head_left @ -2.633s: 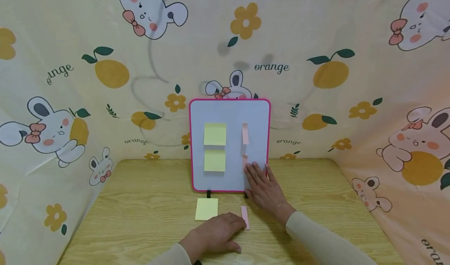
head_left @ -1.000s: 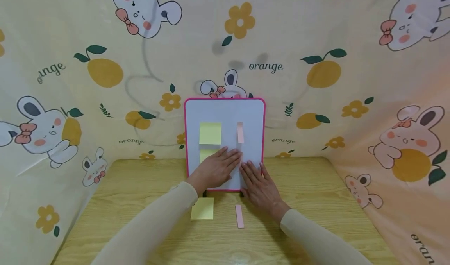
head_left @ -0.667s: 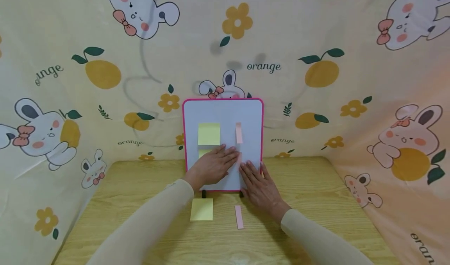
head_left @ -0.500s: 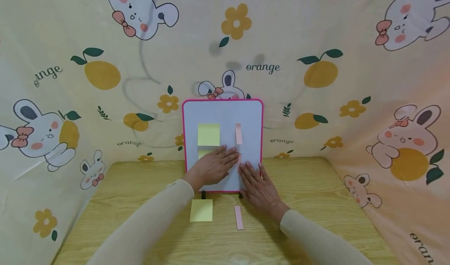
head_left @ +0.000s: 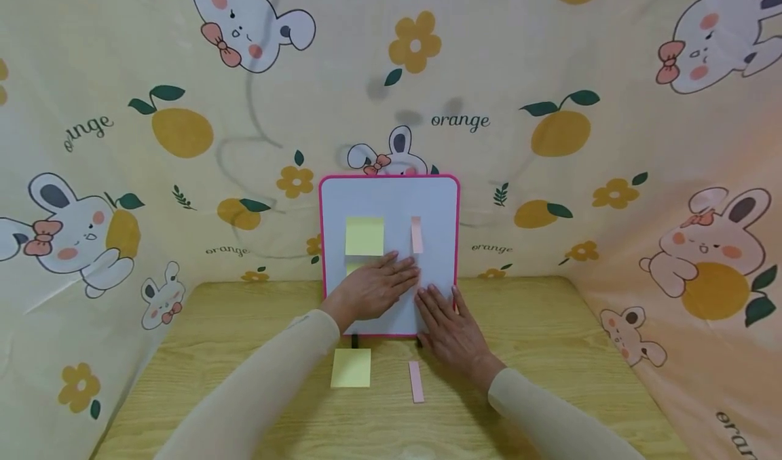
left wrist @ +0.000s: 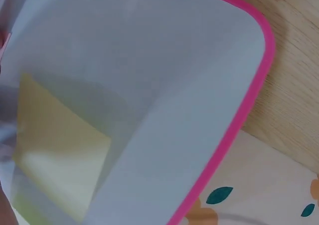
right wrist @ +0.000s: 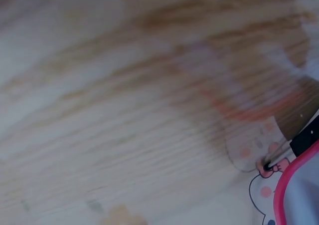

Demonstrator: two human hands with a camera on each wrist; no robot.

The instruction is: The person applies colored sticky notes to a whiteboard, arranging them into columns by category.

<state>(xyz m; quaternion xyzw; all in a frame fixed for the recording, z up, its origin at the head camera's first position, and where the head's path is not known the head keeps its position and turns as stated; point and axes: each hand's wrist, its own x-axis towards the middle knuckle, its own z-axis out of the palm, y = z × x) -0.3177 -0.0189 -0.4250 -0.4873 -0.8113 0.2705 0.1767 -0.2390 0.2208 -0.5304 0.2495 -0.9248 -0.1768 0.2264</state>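
A whiteboard [head_left: 391,195] with a pink frame stands upright on the table. My left hand [head_left: 375,287] lies across it with fingers straight, over the lower pink strip and part of the lower yellow sticky note [left wrist: 60,150]. My right hand [head_left: 453,331] rests with straight fingers on the board's lower right, its thumb near the bottom edge. Above the hands, an upper yellow sticky note [head_left: 364,236] and an upper pink strip [head_left: 417,235] are stuck on the board. The lower strip is almost wholly hidden by the hands.
On the wooden table [head_left: 519,351] before the board lie a yellow sticky note pad [head_left: 351,368] and a pink strip pad [head_left: 417,382]. Black feet [head_left: 355,341] support the board. A patterned cloth [head_left: 256,175] surrounds the table at back and sides.
My left hand has moved from the table by the pink strip pad up onto the board, covering the lower strip. My right hand stays at the board's lower right.
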